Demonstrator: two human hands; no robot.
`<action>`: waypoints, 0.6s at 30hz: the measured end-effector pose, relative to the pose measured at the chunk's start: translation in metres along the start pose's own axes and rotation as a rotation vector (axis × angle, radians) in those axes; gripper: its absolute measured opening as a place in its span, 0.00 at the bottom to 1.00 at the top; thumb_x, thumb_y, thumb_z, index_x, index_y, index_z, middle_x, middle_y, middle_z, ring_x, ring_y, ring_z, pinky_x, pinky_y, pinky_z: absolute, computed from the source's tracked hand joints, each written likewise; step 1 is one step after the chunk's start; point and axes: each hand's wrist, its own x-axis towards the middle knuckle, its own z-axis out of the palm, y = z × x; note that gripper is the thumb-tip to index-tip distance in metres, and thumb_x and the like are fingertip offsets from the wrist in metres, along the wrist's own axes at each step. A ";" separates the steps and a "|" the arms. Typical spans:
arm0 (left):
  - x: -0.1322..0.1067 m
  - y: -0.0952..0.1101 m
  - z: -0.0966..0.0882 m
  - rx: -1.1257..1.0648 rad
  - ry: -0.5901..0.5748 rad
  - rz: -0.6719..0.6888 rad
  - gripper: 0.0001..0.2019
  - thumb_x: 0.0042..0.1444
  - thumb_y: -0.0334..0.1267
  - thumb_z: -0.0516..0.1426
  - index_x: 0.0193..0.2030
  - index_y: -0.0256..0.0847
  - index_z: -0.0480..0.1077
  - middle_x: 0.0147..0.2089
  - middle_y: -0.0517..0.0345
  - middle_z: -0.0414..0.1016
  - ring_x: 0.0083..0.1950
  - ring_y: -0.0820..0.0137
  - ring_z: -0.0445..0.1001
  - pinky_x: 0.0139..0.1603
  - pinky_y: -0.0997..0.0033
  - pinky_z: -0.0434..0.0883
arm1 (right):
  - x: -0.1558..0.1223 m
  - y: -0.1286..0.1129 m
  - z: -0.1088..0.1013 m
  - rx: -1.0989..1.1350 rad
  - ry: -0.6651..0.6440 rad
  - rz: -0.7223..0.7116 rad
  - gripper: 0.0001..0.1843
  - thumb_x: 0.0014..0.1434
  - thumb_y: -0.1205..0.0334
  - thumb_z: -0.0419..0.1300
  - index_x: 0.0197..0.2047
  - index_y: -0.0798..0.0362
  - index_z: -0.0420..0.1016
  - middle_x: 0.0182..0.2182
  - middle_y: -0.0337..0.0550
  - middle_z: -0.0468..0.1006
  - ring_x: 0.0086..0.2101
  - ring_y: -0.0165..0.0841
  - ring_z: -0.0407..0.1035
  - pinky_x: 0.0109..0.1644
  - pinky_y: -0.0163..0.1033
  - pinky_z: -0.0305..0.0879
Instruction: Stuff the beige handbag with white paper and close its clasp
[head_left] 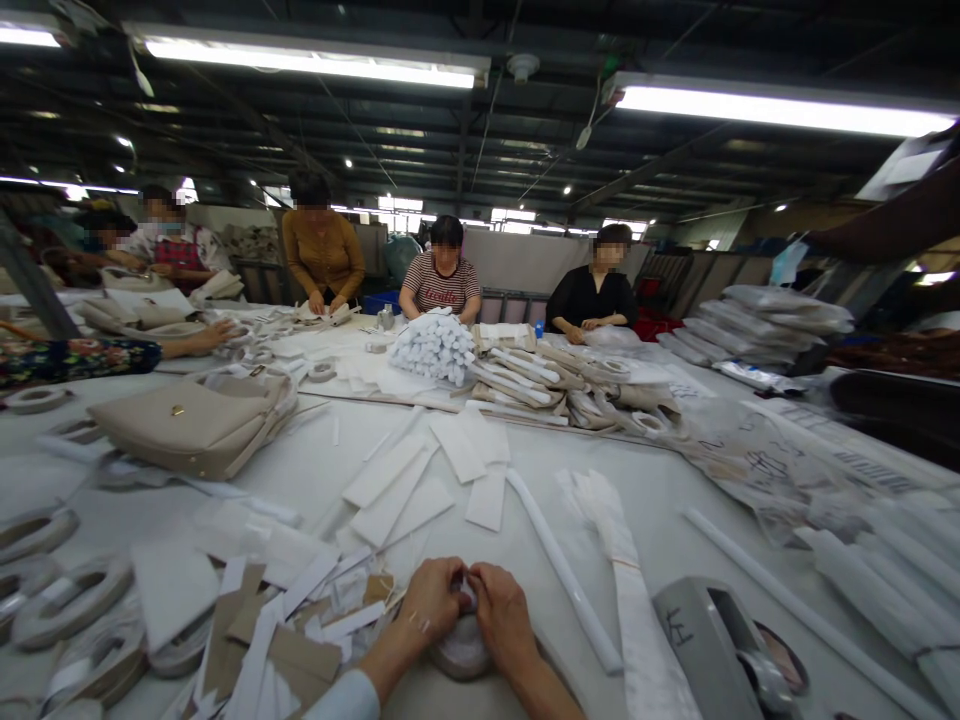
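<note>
At the near middle of the table, my left hand (433,603) and my right hand (504,612) meet fingertip to fingertip over a coiled beige-grey strap (459,655). Both hands are closed, with fingers and thumbs pinched at the coil's far side. The backs of my hands hide part of the coil and the exact grip. Paper strips and brown card pieces (304,652) lie scattered beside my left forearm. To the right of my hands rests a white tube (562,570).
Several coiled straps (75,600) lie at the left, below a beige handbag (187,420). A grey tape dispenser (709,650) stands at the near right. White cards (390,480) lie ahead. Across the table, co-workers sit or stand behind a pile of white rolls (431,345).
</note>
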 end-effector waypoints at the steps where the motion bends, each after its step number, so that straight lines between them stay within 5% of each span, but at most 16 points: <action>1: -0.001 0.000 0.000 0.002 0.002 0.001 0.12 0.41 0.32 0.57 0.36 0.41 0.74 0.35 0.55 0.77 0.38 0.64 0.72 0.37 0.70 0.60 | 0.000 0.000 0.001 -0.019 0.011 -0.016 0.13 0.63 0.66 0.46 0.35 0.51 0.71 0.32 0.44 0.77 0.35 0.36 0.70 0.41 0.39 0.60; 6: -0.004 0.001 0.000 -0.001 0.008 0.001 0.11 0.44 0.32 0.56 0.36 0.42 0.74 0.36 0.55 0.78 0.40 0.64 0.72 0.39 0.70 0.61 | -0.003 0.000 0.005 0.027 0.041 -0.064 0.13 0.63 0.68 0.45 0.35 0.51 0.69 0.32 0.45 0.75 0.36 0.36 0.70 0.40 0.38 0.61; 14: 0.009 -0.003 0.003 -0.018 0.039 -0.062 0.09 0.42 0.33 0.55 0.32 0.39 0.74 0.33 0.53 0.77 0.36 0.65 0.72 0.35 0.70 0.59 | 0.006 -0.002 0.012 0.065 0.140 0.100 0.09 0.64 0.62 0.50 0.33 0.50 0.68 0.30 0.43 0.75 0.35 0.37 0.70 0.40 0.40 0.62; 18: 0.012 -0.003 0.004 -0.043 0.039 -0.080 0.08 0.40 0.32 0.55 0.29 0.38 0.74 0.30 0.54 0.77 0.34 0.66 0.72 0.32 0.71 0.58 | -0.002 0.003 0.005 -0.096 0.145 -0.132 0.10 0.64 0.63 0.50 0.34 0.51 0.70 0.32 0.45 0.75 0.36 0.38 0.69 0.42 0.42 0.63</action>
